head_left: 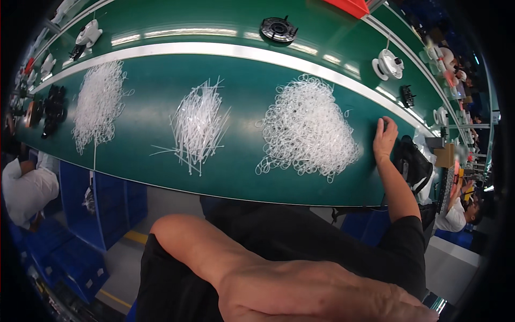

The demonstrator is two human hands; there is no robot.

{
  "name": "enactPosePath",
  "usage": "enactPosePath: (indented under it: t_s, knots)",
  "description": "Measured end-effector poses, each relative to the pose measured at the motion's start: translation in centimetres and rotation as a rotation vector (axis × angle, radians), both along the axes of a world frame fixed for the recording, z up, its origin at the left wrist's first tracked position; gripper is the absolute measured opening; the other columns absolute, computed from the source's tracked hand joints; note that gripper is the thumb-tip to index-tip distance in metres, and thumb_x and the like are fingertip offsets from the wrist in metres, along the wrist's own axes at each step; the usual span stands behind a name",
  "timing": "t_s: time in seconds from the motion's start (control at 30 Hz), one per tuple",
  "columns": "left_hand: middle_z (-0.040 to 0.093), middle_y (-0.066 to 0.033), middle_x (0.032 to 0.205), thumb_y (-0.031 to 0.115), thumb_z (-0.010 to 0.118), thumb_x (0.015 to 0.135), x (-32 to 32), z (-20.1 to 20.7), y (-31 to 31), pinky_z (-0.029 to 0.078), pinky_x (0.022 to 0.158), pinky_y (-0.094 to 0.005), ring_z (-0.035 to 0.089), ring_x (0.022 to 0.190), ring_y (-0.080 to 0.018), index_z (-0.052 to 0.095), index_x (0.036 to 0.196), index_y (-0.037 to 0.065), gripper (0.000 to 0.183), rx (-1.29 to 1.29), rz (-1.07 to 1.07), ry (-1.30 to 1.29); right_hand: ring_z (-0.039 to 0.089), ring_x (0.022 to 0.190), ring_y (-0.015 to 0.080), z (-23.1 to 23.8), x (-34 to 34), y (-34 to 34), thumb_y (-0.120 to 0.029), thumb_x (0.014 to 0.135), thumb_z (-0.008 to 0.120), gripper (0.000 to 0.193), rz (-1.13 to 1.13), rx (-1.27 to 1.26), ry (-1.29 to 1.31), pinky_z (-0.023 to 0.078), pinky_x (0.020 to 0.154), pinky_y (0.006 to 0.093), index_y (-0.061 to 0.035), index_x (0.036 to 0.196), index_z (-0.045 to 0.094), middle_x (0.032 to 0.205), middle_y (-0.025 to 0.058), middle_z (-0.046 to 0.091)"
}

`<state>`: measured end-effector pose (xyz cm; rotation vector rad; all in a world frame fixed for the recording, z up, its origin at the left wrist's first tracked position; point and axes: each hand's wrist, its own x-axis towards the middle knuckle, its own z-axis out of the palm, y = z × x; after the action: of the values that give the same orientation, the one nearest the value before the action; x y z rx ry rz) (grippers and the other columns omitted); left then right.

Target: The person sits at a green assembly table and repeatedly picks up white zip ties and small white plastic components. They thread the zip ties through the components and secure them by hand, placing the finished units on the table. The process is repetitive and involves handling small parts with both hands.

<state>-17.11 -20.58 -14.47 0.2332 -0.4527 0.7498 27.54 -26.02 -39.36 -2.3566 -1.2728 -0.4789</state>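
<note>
My right hand (385,137) rests on the green workbench (150,91) at its right end, fingers curled down onto the surface, with nothing visible in it. Just left of it lies a heap of clear plastic rings (307,129). A pile of clear straight plastic strips (198,126) sits mid-bench, and a long heap of fine white plastic pieces (98,103) lies at the left. My left hand (322,294) is close under the camera at the bottom. Only its back shows, and its fingers are hidden.
Behind a silver rail, a green belt carries a black round part (278,29) and white housings (388,64) (88,35). Black parts (53,107) lie at the bench's left end. Blue crates (102,206) stand below. Seated people work at the left (29,188) and right (456,214).
</note>
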Motion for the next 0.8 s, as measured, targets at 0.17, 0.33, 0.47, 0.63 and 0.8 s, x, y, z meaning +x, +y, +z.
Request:
enactPosePath:
  t_s: [0.17, 0.33, 0.47, 0.63, 0.8]
  knots:
    - [0.044, -0.0337, 0.140, 0.065, 0.030, 0.097, -0.6, -4.4, 3.0, 0.042, 0.108, -0.0430, 0.051, 0.127, -0.0374, 0.028, 0.141, -0.018, 0.094, 0.279, -0.299, 0.086, 0.061, 0.100, 0.0382, 0.5, -0.6, -1.1, -0.028, 0.097, 0.060, 0.035, -0.011, 0.084, -0.023, 0.047, 0.090, 0.0457, 0.0037, 0.110, 0.064, 0.107, 0.0216, 0.066]
    - [0.048, -0.0356, 0.137, 0.073, 0.026, 0.093, -0.1, -8.6, 3.0, 0.046, 0.104, -0.0499, 0.054, 0.125, -0.0446, 0.029, 0.147, -0.009, 0.099, 0.278, -0.260, 0.564, 0.054, 0.111, 0.0372, 0.1, -0.5, 0.4, -0.032, 0.096, 0.060, 0.035, -0.020, 0.124, 0.058, 0.041, 0.098, 0.0441, -0.0029, 0.115, 0.062, 0.115, 0.0180, 0.062]
    - [0.065, -0.0227, 0.113, 0.018, 0.048, 0.103, -2.1, -15.7, 3.5, 0.053, 0.089, -0.0364, 0.069, 0.094, -0.0270, 0.052, 0.128, -0.010, 0.038, 0.804, 0.472, 1.035, 0.054, 0.108, 0.0351, -0.2, -0.7, -0.7, -0.033, 0.096, 0.059, 0.033, -0.087, 0.172, 0.090, 0.043, 0.095, 0.0434, -0.0059, 0.115, 0.062, 0.115, 0.0155, 0.061]
    - [0.065, -0.0191, 0.109, -0.004, 0.060, 0.089, -2.4, -21.0, 2.9, 0.053, 0.079, -0.0310, 0.066, 0.090, -0.0237, 0.060, 0.116, -0.006, 0.027, 1.096, 0.983, 1.465, 0.055, 0.107, 0.0320, 0.2, -0.7, -1.0, -0.034, 0.099, 0.055, 0.035, -0.105, 0.264, 0.223, 0.044, 0.095, 0.0422, -0.0044, 0.115, 0.062, 0.114, 0.0142, 0.062]
    - [0.056, -0.0227, 0.127, 0.006, 0.071, 0.083, -1.5, -21.9, 2.3, 0.042, 0.102, -0.0431, 0.054, 0.117, -0.0376, 0.051, 0.128, -0.005, 0.050, 1.404, 1.111, 1.614, 0.054, 0.114, 0.0292, 1.2, -3.5, -1.0, -0.031, 0.101, 0.052, 0.035, -0.079, 0.386, 0.466, 0.041, 0.100, 0.0387, -0.0029, 0.119, 0.061, 0.118, 0.0141, 0.061]
